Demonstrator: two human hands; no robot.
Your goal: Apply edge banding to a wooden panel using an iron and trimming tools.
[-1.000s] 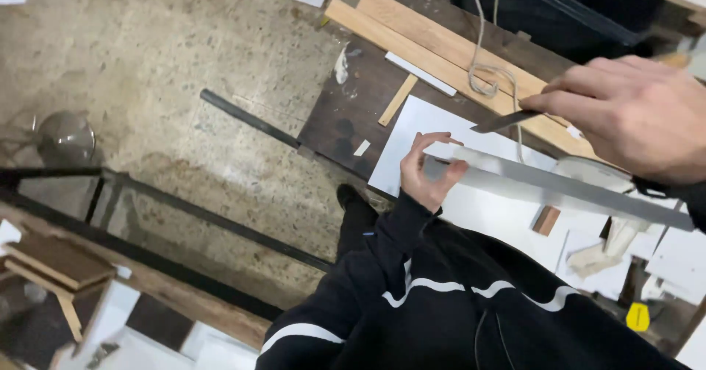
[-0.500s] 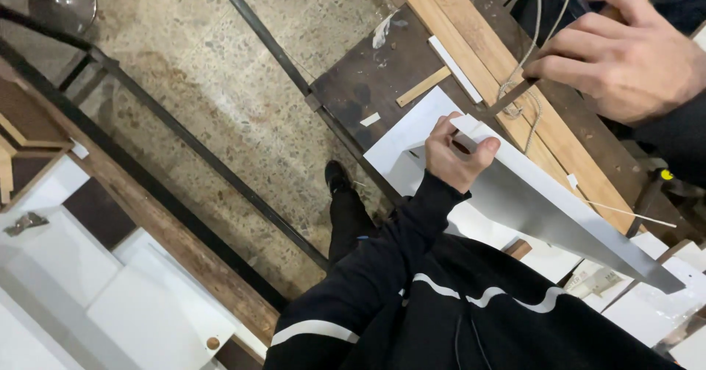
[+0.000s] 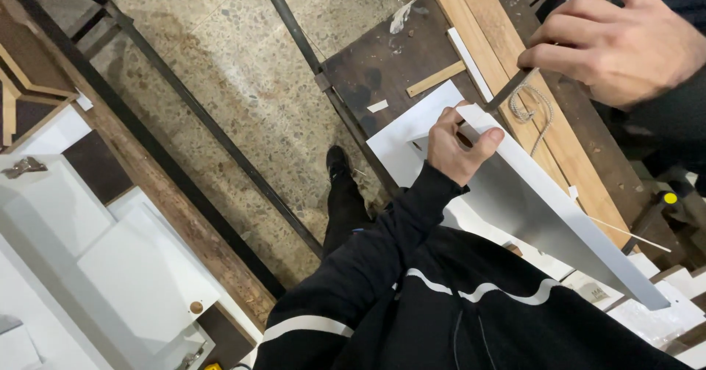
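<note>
White panel (image 3: 544,201) end gripped by left hand (image 3: 456,146); right hand (image 3: 618,43) pinches a thin blade (image 3: 507,90).

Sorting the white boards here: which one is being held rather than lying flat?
The long white panel standing on edge, gripped at its end by the left hand. The right hand holds a thin tool to its corner. The others lie flat.

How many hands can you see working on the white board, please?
2. The left hand grips the end of the white board at centre frame. The right hand, at upper right, holds a thin dark tool to the board's corner. No others show.
</note>
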